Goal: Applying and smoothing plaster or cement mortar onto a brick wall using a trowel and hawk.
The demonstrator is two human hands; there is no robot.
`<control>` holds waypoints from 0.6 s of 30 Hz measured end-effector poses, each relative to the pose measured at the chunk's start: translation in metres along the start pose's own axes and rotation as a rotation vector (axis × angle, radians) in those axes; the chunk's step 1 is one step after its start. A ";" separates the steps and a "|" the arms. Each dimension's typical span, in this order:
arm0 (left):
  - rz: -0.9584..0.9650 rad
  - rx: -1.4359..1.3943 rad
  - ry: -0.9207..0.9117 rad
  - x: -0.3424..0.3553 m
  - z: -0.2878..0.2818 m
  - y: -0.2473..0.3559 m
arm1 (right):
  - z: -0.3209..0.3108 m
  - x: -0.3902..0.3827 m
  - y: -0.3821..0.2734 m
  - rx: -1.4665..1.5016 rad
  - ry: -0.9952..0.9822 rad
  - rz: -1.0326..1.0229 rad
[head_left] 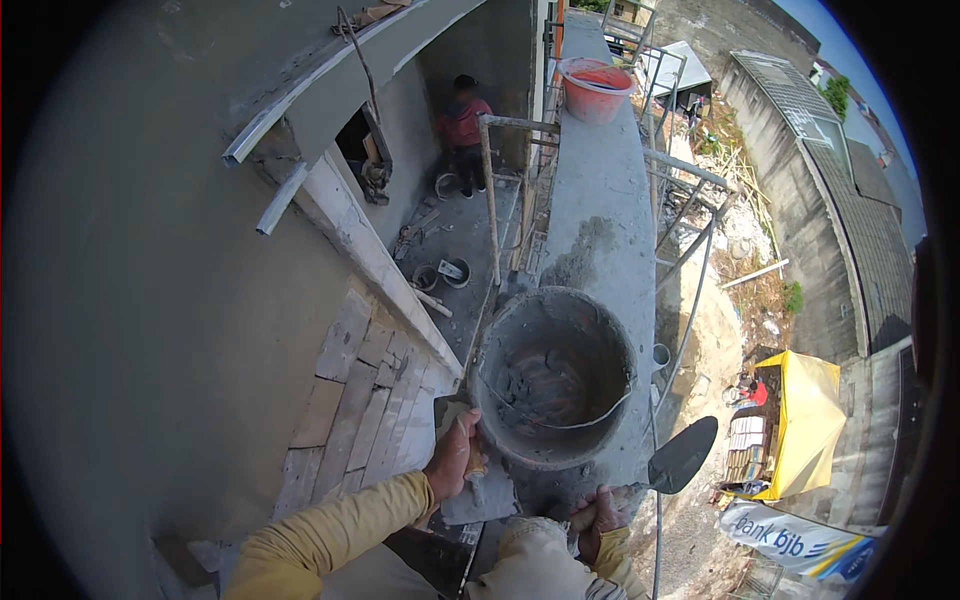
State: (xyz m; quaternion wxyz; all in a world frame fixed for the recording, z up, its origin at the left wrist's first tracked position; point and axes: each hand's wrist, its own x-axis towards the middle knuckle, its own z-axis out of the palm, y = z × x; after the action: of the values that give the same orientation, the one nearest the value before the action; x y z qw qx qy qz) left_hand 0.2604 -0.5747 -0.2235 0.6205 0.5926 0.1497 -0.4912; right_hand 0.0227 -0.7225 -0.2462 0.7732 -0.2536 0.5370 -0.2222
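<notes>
My left hand [455,458] is closed around the wooden handle of a mortar-smeared flat plastering tool [480,504], beside the bucket's lower left; part of the tool is hidden. In my right hand [600,517], at the lower middle, is the handle of a trowel [685,456]. Its dark, round-ended blade points up and right, out past the ledge. A large grey mortar bucket [490,345] stands in front of me, its wire handle lying across the opening. Wet grey mortar [550,385] coats its inside and bottom.
The bucket rests on a long concrete ledge [605,185], with a red basin [597,92] farther along. Scaffold pipes [690,170] flank it. On the left are a plastered wall [170,250] and planks [350,425]. A person [465,125] stands beyond. Ground drops away right, near a yellow canopy [808,415].
</notes>
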 end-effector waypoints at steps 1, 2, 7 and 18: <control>-0.029 -0.093 -0.025 0.003 -0.003 0.009 | -0.001 0.002 -0.007 -0.001 0.004 0.000; -0.030 -0.094 -0.024 0.005 -0.006 0.019 | -0.001 0.003 -0.016 -0.124 0.031 -0.075; 0.200 0.110 -0.007 0.022 -0.010 0.050 | -0.012 0.021 -0.056 -0.520 0.086 -0.214; 0.115 0.108 -0.128 0.036 -0.036 0.072 | 0.027 -0.012 -0.103 -1.590 -0.271 -0.575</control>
State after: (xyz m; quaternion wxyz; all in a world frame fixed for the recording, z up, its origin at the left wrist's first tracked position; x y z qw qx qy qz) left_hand 0.3482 -0.5716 -0.2181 0.6230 0.6003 0.0489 -0.4990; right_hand 0.0365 -0.7909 -0.1646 0.3366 -0.8713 0.3511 0.0652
